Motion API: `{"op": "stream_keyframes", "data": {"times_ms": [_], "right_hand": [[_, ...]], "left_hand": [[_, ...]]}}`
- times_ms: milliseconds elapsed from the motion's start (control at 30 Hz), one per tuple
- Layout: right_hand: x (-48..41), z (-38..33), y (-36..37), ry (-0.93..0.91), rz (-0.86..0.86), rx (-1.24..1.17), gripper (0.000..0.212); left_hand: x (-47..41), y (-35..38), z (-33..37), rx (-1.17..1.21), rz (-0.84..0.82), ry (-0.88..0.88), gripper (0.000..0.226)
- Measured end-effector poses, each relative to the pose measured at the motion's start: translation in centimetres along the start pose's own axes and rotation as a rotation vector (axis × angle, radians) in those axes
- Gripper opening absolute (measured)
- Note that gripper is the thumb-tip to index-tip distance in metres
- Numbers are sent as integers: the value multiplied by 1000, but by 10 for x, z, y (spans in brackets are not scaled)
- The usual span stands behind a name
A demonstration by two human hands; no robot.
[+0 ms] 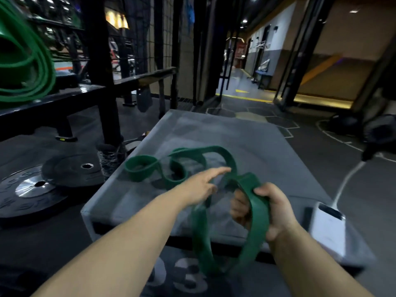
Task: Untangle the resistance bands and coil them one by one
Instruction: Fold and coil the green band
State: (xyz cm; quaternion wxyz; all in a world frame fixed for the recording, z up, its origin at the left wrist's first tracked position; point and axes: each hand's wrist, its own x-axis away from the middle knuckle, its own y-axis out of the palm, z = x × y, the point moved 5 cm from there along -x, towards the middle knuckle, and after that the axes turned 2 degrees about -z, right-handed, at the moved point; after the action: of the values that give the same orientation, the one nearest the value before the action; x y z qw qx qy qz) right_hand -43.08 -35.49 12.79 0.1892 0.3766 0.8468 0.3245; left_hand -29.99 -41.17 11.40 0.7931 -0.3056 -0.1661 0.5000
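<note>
A dark green resistance band [214,154] lies in loose, tangled loops on a grey padded box [267,151]. Its near end hangs off the box's front edge as a big loop. My right hand [271,207] grips that loop near its top, thumb over the band, fingers curled behind it. My left hand [205,181] reaches forward with fingers stretched out, holding nothing, over the band's middle part; I cannot tell whether it touches the band. A brighter green band [36,61] lies coiled on the black rack at the upper left.
Black weight plates [70,170] lie on the floor left of the box. The black rack frame [102,67] stands behind them. A white power bank [327,228] with a white cable rests on the box's near right corner. A corridor opens ahead.
</note>
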Motion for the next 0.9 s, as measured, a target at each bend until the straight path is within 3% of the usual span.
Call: {"op": "stream_keyframes", "data": {"times_ms": [67, 267, 333, 433, 533, 600, 700, 767, 867, 900], "right_hand": [[20, -5, 2, 12, -106, -60, 17], [68, -24, -5, -30, -106, 16, 21], [78, -35, -9, -39, -102, -45, 14], [85, -53, -10, -57, -161, -102, 30], [87, -67, -10, -73, -223, -130, 43], [85, -71, -12, -94, -243, -107, 58], [75, -73, -10, -170, -261, -54, 63], [68, -76, -11, -302, -149, 22, 56], [67, -89, -18, -490, 151, 146, 28], [65, -91, -22, -504, 215, 179, 32]], "left_hand": [[-8, 23, 12, -4, -42, 45, 54], [-31, 72, 22, -260, 69, 154, 15], [-26, 74, 27, -299, 82, 109, 16], [-20, 76, 16, -140, 51, -9, 16], [-18, 71, 22, 14, 134, -76, 9], [-15, 69, 31, 31, 131, -137, 18], [-4, 62, 48, 34, 178, -82, 23], [10, 57, 60, 32, 189, -34, 25], [33, 52, 65, 212, 202, -71, 25], [41, 50, 68, 278, 208, -82, 25]]}}
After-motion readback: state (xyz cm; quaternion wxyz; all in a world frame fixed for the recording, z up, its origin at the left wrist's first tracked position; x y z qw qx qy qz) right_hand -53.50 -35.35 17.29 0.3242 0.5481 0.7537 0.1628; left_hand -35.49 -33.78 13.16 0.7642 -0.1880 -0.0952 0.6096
